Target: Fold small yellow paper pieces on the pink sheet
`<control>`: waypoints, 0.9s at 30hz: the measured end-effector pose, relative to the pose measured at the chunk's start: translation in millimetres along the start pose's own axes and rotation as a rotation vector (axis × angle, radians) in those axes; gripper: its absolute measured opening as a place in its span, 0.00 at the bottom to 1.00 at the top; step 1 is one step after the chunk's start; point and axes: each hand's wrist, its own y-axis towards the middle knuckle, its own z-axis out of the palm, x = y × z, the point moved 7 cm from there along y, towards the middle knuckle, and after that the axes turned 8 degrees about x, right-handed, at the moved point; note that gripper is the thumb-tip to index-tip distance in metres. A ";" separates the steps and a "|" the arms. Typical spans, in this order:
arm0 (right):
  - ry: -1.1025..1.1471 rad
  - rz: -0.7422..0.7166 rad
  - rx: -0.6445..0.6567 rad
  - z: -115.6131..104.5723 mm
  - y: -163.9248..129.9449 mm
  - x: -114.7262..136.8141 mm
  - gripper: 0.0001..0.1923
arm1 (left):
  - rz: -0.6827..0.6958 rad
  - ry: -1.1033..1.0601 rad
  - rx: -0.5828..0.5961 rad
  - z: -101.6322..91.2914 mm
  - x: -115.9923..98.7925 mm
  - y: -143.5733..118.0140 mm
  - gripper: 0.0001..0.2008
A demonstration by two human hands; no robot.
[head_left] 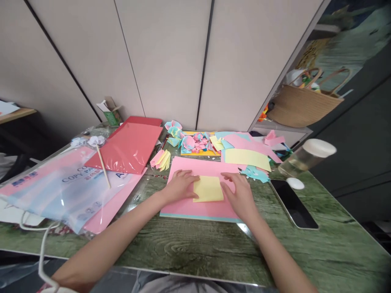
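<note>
"COPY" lettering on paper pack [65, 185]

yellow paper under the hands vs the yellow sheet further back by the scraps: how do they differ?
The small yellow paper lies on the pink sheet with the left hand and right hand pressing its side edges; the larger yellow sheet lies untouched among pink and blue scraps. The small one looks near square, the larger one a wide rectangle. Both are pale yellow and lie flat.

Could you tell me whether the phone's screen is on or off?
Off: the phone lies flat on the green table, its screen uniformly dark.
</note>
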 end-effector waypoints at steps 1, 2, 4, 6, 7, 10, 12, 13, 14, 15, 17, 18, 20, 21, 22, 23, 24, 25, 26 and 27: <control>-0.022 -0.029 0.046 0.9 -5.0 11.3 0.14 | -0.012 -0.010 0.004 1.1 1.2 -0.9 0.35; -0.046 -0.052 0.088 2.9 -9.7 21.7 0.14 | -0.019 -0.020 0.012 2.0 1.8 -1.3 0.39; -0.106 -0.104 0.165 10.9 -17.4 39.7 0.17 | -0.023 -0.035 0.035 3.3 1.7 -1.0 0.43; -0.312 -0.216 0.235 24.8 -24.0 56.6 0.23 | -0.033 -0.039 0.056 3.2 1.5 -0.3 0.45; -0.379 -0.255 0.252 31.6 -26.7 61.9 0.24 | -0.039 -0.039 0.064 3.0 1.3 0.0 0.45; -0.484 -0.345 0.258 49.4 -34.7 72.9 0.24 | -0.045 -0.042 0.088 3.0 0.1 0.0 0.46; -0.525 -0.392 0.251 57.2 -40.5 77.9 0.25 | -0.051 -0.047 0.098 4.0 -0.2 -0.2 0.47; -0.546 -0.407 0.244 58.9 -43.2 79.1 0.25 | -0.057 -0.051 0.102 4.8 -0.1 -0.1 0.48; -0.565 -0.414 0.238 59.1 -45.6 79.1 0.24 | -0.065 -0.054 0.105 5.7 0.3 0.1 0.49; -0.582 -0.414 0.230 57.5 -47.5 77.8 0.24 | -0.074 -0.059 0.108 6.5 0.8 0.3 0.49; -0.616 -0.387 0.231 51.5 -50.0 70.0 0.23 | -0.086 -0.066 0.119 8.4 1.5 0.9 0.50; -0.634 -0.365 0.225 46.9 -50.9 64.3 0.23 | -0.091 -0.067 0.126 9.2 1.8 1.2 0.50; -0.683 -0.335 0.223 38.7 -53.7 52.3 0.22 | -0.095 -0.062 0.142 10.6 1.8 1.5 0.50; -0.715 -0.318 0.221 35.5 -55.6 46.5 0.22 | -0.096 -0.057 0.149 11.1 1.6 1.5 0.49; -0.744 -0.317 0.232 34.6 -58.3 42.0 0.22 | -0.096 -0.054 0.157 11.5 1.4 1.5 0.49; -0.768 -0.328 0.241 35.0 -61.4 39.2 0.22 | -0.096 -0.053 0.165 11.8 1.0 1.3 0.49; -0.783 -0.336 0.249 36.5 -64.4 37.3 0.21 | -0.094 -0.054 0.178 12.2 0.6 1.2 0.48; -0.787 -0.345 0.257 38.8 -67.0 36.4 0.21 | -0.094 -0.057 0.198 12.9 0.2 0.9 0.47; -0.781 -0.346 0.258 40.9 -68.7 36.0 0.20 | -0.095 -0.062 0.223 13.8 -0.1 0.6 0.46; -0.768 -0.345 0.254 42.4 -69.4 36.2 0.20 | -0.097 -0.066 0.249 14.5 -0.4 0.2 0.44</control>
